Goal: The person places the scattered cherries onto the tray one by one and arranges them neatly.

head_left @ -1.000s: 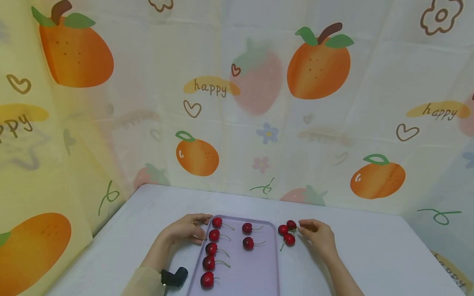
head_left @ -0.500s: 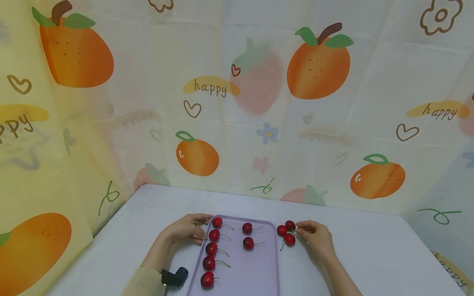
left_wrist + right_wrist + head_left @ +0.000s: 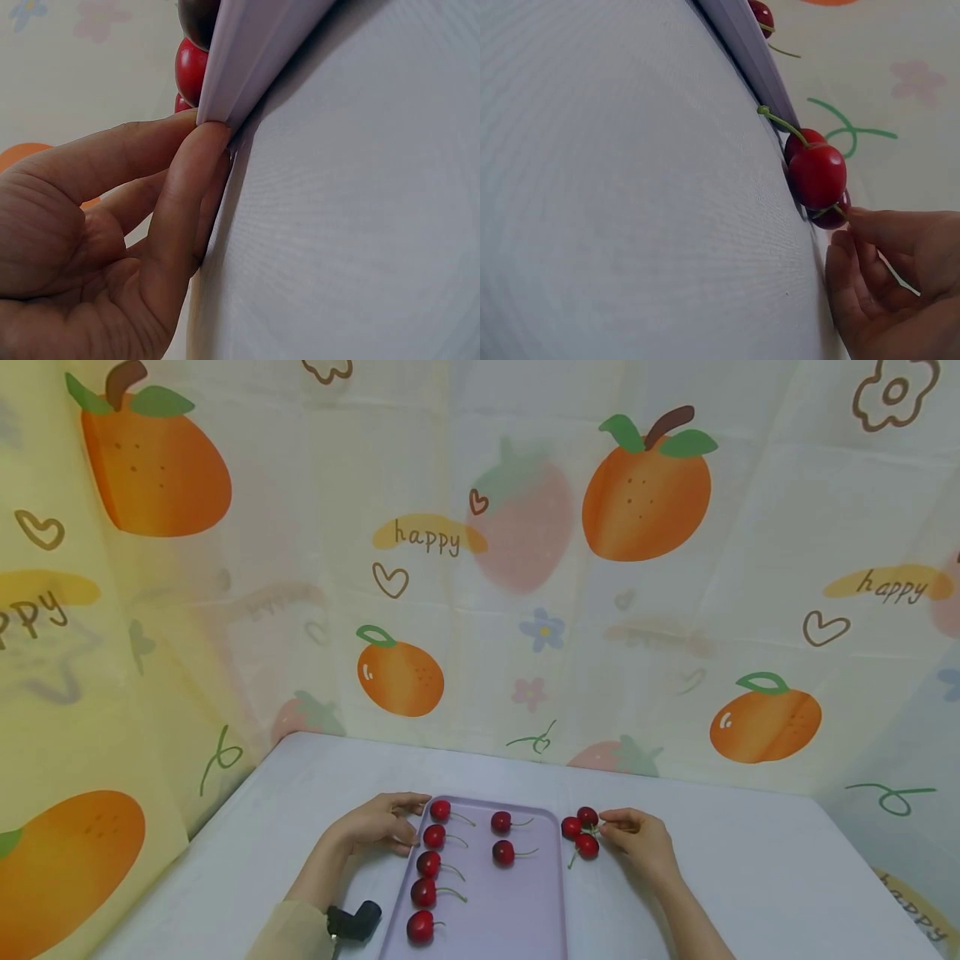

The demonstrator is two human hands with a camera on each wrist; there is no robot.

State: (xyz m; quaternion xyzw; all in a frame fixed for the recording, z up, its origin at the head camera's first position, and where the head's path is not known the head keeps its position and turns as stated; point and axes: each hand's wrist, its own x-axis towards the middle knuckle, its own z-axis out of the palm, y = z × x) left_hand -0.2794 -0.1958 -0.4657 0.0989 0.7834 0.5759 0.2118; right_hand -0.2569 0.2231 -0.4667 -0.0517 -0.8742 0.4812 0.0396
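Right wrist: cherries (image 3: 819, 176) at fingertips (image 3: 864, 218)

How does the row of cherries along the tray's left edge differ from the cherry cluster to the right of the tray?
The row has five cherries; the cluster has three.
The row lies inside the tray, the cluster outside it on the table.
The row is lined up with its stems pointing right; the cluster is bunched, with stems at differing angles.
Both are red cherries with green stems.
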